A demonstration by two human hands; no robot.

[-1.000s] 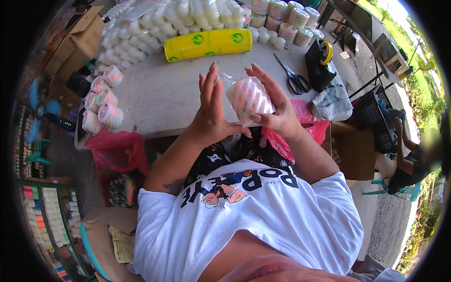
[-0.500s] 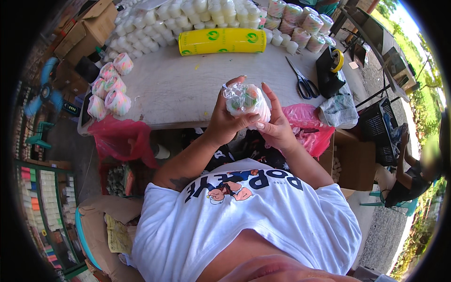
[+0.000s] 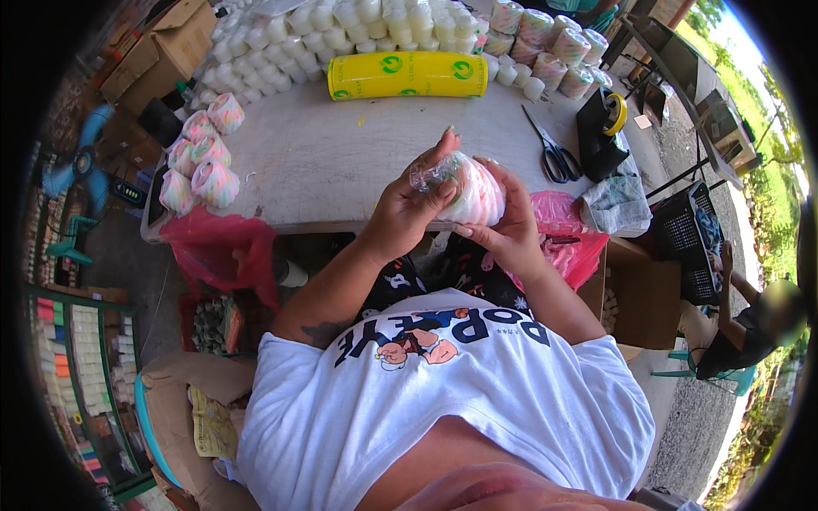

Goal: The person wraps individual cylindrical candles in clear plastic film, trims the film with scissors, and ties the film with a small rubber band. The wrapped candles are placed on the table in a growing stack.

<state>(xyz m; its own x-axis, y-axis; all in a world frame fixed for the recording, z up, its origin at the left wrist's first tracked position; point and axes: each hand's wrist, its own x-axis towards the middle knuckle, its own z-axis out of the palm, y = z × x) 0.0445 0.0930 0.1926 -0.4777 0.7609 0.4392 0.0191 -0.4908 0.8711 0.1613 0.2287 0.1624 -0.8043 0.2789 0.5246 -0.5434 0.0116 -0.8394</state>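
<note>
While both hands' fingers (image 3: pixel 426 192) grip the wrapped roll (image 3: pixel 473 189), it hovers over the table's (image 3: pixel 341 153) near edge.

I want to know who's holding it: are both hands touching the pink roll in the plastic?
Touching. The head view shows the left hand wrapped over the wrapped pink roll, and the right hand cupping its other side, fingers pressed against the plastic.

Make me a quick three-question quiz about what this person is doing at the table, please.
1. True or false: both hands grip the plastic-wrapped pastel roll.
2. What lies nearest the black tape dispenser: A scissors, B fan, C cardboard box?
3. What colour is the long roll at the table's far side?

Key: 1 true, left hand and right hand both hold it. 2 A. 3 yellow.
</note>
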